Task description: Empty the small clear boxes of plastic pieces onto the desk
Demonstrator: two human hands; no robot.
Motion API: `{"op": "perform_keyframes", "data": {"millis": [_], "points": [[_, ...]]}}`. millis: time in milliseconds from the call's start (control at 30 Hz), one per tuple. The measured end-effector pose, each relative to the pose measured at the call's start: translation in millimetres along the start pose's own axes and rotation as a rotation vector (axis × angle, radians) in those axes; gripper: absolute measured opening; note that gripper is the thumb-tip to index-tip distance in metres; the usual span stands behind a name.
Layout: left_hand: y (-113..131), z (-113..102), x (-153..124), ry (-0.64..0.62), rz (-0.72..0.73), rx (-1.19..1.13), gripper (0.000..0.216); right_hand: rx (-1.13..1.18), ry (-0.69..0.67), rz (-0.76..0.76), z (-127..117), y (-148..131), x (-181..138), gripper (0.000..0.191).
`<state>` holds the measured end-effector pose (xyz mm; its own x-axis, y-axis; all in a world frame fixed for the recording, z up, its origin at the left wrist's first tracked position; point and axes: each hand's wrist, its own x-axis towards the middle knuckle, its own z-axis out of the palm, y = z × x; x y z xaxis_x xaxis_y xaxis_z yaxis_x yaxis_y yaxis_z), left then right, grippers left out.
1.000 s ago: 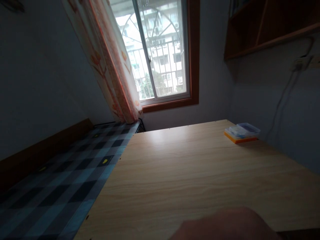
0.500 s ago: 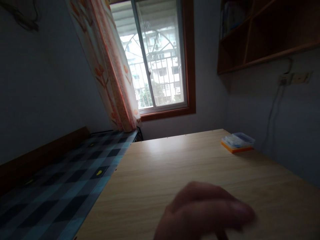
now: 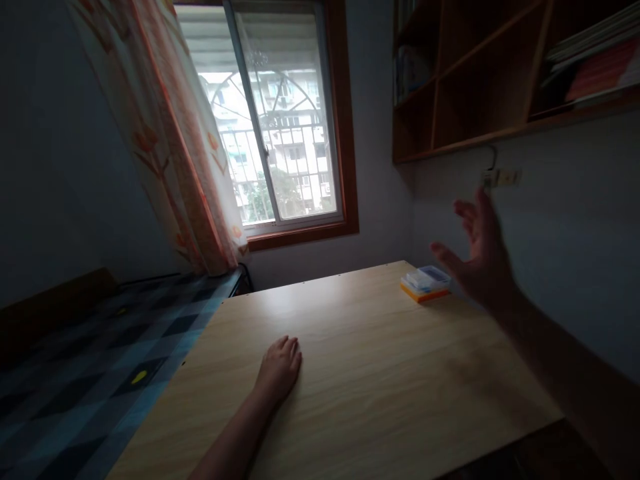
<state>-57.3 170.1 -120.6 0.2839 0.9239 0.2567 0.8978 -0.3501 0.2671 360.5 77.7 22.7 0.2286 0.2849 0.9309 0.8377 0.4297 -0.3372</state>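
My left hand lies palm down on the light wooden desk, near its left side, holding nothing. My right hand is raised in the air over the desk's far right corner, fingers spread and empty. Just left of it and below sits a small clear plastic box with an orange base, at the back right of the desk. The hand does not touch the box.
A bed with a dark checked cover runs along the desk's left edge. Behind the desk is a window with an orange patterned curtain. Wooden wall shelves hang above the right wall, with a socket below.
The view has lifted and turned right. My left hand has come to rest flat on the desk. My right hand has risen into view near the plastic box.
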Motion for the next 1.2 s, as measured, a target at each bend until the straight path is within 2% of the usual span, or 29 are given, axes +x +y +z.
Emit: {"op": "perform_keyframes", "data": {"millis": [67,167,233,367,600,800,1200], "points": [[-6,6,2,-0.062,-0.02,0.077,0.046,-0.112,-0.033,0.103,14,40,-20,0.079],[-11,12,10,-0.133,-0.028,0.158,0.054,-0.27,-0.067,0.366,34,111,-59,0.068],[-13,15,16,-0.165,-0.03,0.191,0.058,-0.322,-0.075,0.436,40,151,-82,0.065],[-16,16,24,-0.214,-0.041,0.285,0.06,-0.376,-0.134,0.489,42,193,-106,0.058],[-20,16,25,-0.185,-0.025,0.301,0.06,-0.387,-0.265,0.513,53,222,-115,0.055],[-21,15,24,-0.182,-0.008,0.293,0.06,-0.361,-0.32,0.541,61,234,-118,0.05],[-20,12,23,-0.188,0.0,0.276,0.059,-0.31,-0.262,0.559,69,232,-113,0.038]]}}
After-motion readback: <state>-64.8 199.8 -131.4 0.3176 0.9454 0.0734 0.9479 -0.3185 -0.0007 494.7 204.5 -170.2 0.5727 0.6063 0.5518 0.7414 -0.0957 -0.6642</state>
